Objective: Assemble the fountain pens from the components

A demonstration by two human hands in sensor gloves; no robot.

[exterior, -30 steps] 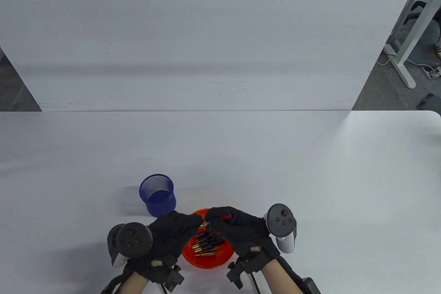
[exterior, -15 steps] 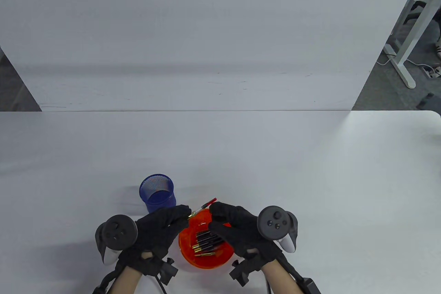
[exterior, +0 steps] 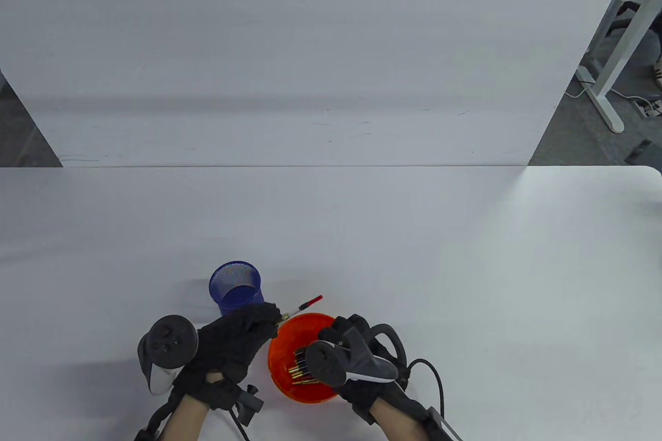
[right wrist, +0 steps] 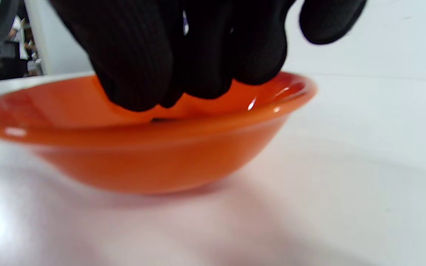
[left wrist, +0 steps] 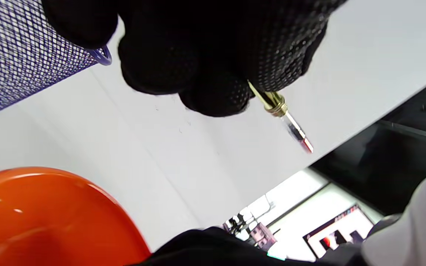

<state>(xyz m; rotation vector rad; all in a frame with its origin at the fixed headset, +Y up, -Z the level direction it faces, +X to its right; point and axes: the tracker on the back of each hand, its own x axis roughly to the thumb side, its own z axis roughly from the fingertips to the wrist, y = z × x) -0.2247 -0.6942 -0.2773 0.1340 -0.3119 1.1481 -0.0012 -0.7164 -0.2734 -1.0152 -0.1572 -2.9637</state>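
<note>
My left hand (exterior: 243, 330) pinches a pen section with a brass collar and a clear, red-tipped ink cartridge (exterior: 304, 304) that points up and right; in the left wrist view the cartridge (left wrist: 290, 123) sticks out below my fingertips (left wrist: 213, 96). An orange bowl (exterior: 282, 345) near the table's front edge holds several black and gold pen parts (exterior: 301, 366). My right hand (exterior: 344, 340) reaches down over the bowl; in the right wrist view its fingers (right wrist: 183, 55) dip inside the bowl's rim (right wrist: 142, 125). Whether they hold anything is hidden.
A blue mesh pen cup (exterior: 235, 291) stands just behind my left hand, also at the top left of the left wrist view (left wrist: 20, 55). The white table (exterior: 414, 255) stretches far back and right, with a white wall panel behind it.
My right hand let go of the cartridge end, turned over and dropped into the orange bowl. My left hand kept the pen section and drew slightly left and back.
</note>
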